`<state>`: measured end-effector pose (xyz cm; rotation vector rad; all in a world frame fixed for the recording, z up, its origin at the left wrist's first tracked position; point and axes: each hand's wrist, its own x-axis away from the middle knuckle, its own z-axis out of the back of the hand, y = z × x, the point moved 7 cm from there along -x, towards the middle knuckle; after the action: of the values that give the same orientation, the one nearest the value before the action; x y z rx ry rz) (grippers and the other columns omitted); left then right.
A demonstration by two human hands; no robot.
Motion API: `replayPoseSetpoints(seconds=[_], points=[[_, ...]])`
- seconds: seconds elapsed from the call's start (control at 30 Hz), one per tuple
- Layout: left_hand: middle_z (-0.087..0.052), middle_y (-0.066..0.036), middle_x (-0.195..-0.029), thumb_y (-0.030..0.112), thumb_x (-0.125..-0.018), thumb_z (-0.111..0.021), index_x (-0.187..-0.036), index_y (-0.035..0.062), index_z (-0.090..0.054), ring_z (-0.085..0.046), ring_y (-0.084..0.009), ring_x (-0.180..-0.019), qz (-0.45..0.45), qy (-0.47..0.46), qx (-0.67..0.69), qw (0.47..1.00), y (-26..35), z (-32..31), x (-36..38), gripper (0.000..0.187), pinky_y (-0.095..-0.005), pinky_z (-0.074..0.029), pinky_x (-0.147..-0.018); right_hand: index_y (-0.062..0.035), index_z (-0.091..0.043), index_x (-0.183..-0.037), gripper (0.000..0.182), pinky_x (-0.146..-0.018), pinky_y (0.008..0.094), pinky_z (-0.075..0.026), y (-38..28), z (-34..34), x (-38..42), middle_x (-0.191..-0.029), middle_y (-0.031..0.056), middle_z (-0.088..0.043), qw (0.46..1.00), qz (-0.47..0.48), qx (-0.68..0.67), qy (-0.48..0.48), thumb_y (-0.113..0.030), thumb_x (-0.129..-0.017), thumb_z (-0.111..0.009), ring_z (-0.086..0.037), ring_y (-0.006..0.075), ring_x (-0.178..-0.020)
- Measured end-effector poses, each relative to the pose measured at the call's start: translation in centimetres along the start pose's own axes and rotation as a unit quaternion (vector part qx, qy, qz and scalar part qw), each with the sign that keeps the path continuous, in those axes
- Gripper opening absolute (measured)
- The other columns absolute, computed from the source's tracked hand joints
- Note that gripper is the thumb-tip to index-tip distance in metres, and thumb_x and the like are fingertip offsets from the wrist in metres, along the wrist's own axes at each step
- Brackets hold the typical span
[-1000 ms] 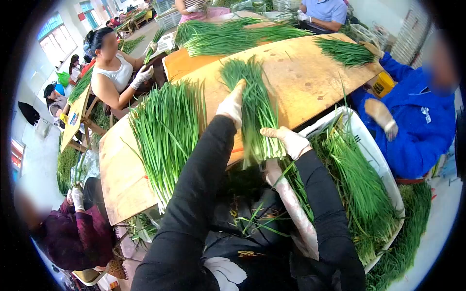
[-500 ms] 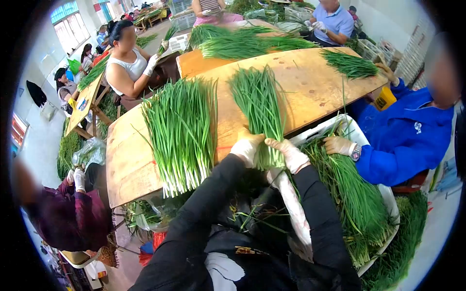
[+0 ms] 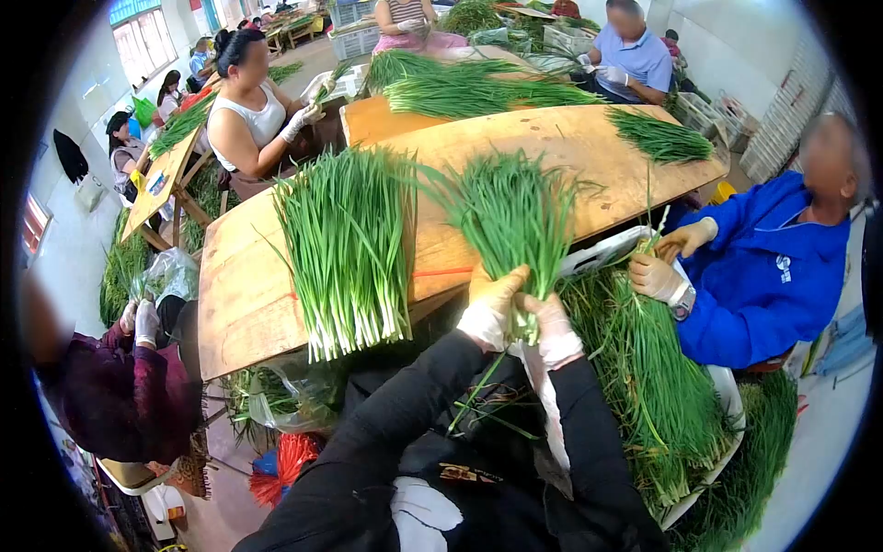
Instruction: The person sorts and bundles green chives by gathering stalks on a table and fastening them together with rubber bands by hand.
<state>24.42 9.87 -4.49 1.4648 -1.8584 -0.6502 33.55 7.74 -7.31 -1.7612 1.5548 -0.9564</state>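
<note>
Both my gloved hands grip a bunch of garlic chives [image 3: 515, 221] by its lower stalks, with the green leaves fanning away from me over the table edge. My left hand [image 3: 494, 302] is wrapped round the left side of the stalks. Close beside it, my right hand [image 3: 550, 328] closes on the right side, near the pale stalk ends. To the left, a wide pile of garlic chives [image 3: 348, 248] lies on the wooden table [image 3: 248, 267], white ends toward me. A few loose leaves [image 3: 474, 396] hang below my hands.
At right, a white crate [image 3: 733, 396] holds more chives [image 3: 658, 396]; a co-worker in blue [image 3: 763, 267] handles stalks over it. More chives [image 3: 658, 136] lie at the table's far right. Other people sit at nearby tables. A red bundle [image 3: 283, 467] is on the floor.
My hands have shifted slightly right and down with the bunch, and its leaves have spread wider. The co-worker in blue has drawn a hand back from the far chives to the crate.
</note>
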Motion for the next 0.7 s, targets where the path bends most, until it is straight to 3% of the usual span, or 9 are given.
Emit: replayPoseSetpoints(seconds=[0.07, 0.17, 0.23, 0.33, 0.43, 0.5, 0.63, 0.67, 0.7], points=[[-0.060, -0.009, -0.095, 0.011, -0.078, -0.064, -0.108, 0.0026, -0.049, -0.059, -0.0184, -0.078, -0.137, -0.056, -0.041, 0.988, 0.7, -0.6, 0.1, 0.035, -0.0315, -0.050, -0.069, -0.0043, -0.049, -0.114, 0.038, -0.079, 0.0288, -0.047, -1.1, -0.4, 1.1, -0.102, 0.0044, -0.057, 1.000, -0.018, -0.021, 0.000, -0.003, -0.077, -0.057, -0.057, 0.0178, -0.089], [-0.059, -0.008, -0.095, 0.011, -0.080, -0.061, -0.109, 0.0029, -0.049, -0.058, -0.0173, -0.079, -0.123, 0.041, -0.094, 0.987, -1.8, 2.5, -0.6, 0.032, -0.0307, -0.049, -0.069, -0.0045, -0.056, -0.101, 0.026, -0.072, 0.0289, -0.050, 1.0, 0.3, 0.8, -0.090, 0.0041, -0.062, 0.993, -0.066, -0.092, 0.006, -0.007, -0.076, -0.060, -0.060, 0.0171, -0.079], [-0.058, -0.007, -0.096, 0.014, -0.085, -0.054, -0.111, 0.0029, -0.048, -0.057, -0.0172, -0.081, 0.002, -0.051, 0.017, 0.999, -3.7, 3.3, -1.2, 0.029, -0.0317, -0.048, -0.071, -0.0037, -0.057, -0.096, 0.021, -0.070, 0.0284, -0.050, 3.2, 1.7, 0.7, -0.084, 0.0048, -0.063, 0.976, -0.176, -0.121, 0.031, -0.007, -0.076, -0.060, -0.060, 0.0175, -0.074], [-0.058, -0.006, -0.095, 0.014, -0.085, -0.053, -0.110, 0.0024, -0.048, -0.056, -0.0171, -0.081, 0.107, -0.021, 0.036, 0.993, -4.6, 3.9, -0.7, 0.028, -0.0317, -0.047, -0.071, -0.0051, -0.057, -0.095, 0.020, -0.066, 0.0268, -0.050, 3.2, 1.2, 1.0, -0.083, 0.0038, -0.062, 0.980, -0.170, -0.107, 0.005, -0.010, -0.076, -0.063, -0.060, 0.0155, -0.072], [-0.057, -0.007, -0.098, 0.016, -0.086, -0.053, -0.112, 0.0021, -0.047, -0.055, -0.0162, -0.084, 0.090, -0.004, 0.003, 0.996, -4.8, 4.5, -0.6, 0.030, -0.0303, -0.047, -0.073, -0.0051, -0.057, -0.098, 0.024, -0.066, 0.0260, -0.049, 3.1, 0.7, 1.6, -0.086, 0.0034, -0.062, 0.986, -0.147, -0.075, 0.003, -0.009, -0.075, -0.065, -0.060, 0.0145, -0.074], [-0.056, -0.008, -0.102, 0.019, -0.086, -0.055, -0.116, 0.0015, -0.045, -0.054, -0.0160, -0.088, 0.000, -0.081, -0.004, 0.997, -4.4, 3.8, -0.9, 0.036, -0.0288, -0.046, -0.076, -0.0050, -0.057, -0.099, 0.025, -0.067, 0.0242, -0.048, 2.4, -0.3, 2.1, -0.086, 0.0027, -0.062, 0.990, -0.135, -0.049, -0.008, -0.009, -0.076, -0.066, -0.059, 0.0133, -0.076], [-0.057, -0.011, -0.100, 0.022, -0.083, -0.060, -0.119, 0.0006, -0.040, -0.055, -0.0174, -0.087, -0.073, -0.041, -0.218, 0.972, -0.8, 2.2, 1.2, 0.046, -0.0296, -0.047, -0.076, 0.0005, -0.052, -0.103, 0.025, -0.071, 0.0287, -0.051, -0.1, -3.8, 4.4, -0.089, 0.0071, -0.061, 0.986, -0.083, -0.115, -0.090, -0.010, -0.081, -0.057, -0.060, 0.0169, -0.076], [-0.059, -0.010, -0.093, 0.022, -0.081, -0.062, -0.115, -0.0003, -0.043, -0.058, -0.0185, -0.079, 0.081, 0.029, -0.104, 0.991, -0.9, 2.2, 2.4, 0.044, -0.0312, -0.049, -0.070, -0.0019, -0.054, -0.100, 0.024, -0.071, 0.0298, -0.050, 2.6, -1.0, 3.4, -0.088, 0.0067, -0.062, 0.987, -0.118, -0.109, -0.032, -0.013, -0.080, -0.058, -0.060, 0.0172, -0.077], [-0.060, -0.008, -0.086, 0.020, -0.080, -0.063, -0.110, -0.0002, -0.048, -0.059, -0.0188, -0.072, 0.110, 0.010, -0.062, 0.992, -1.8, 3.1, 2.1, 0.038, -0.0314, -0.050, -0.064, -0.0042, -0.057, -0.098, 0.022, -0.070, 0.0310, -0.050, 4.9, 1.6, 1.9, -0.086, 0.0063, -0.062, 0.984, -0.148, -0.100, 0.021, -0.017, -0.080, -0.059, -0.060, 0.0175, -0.077]])
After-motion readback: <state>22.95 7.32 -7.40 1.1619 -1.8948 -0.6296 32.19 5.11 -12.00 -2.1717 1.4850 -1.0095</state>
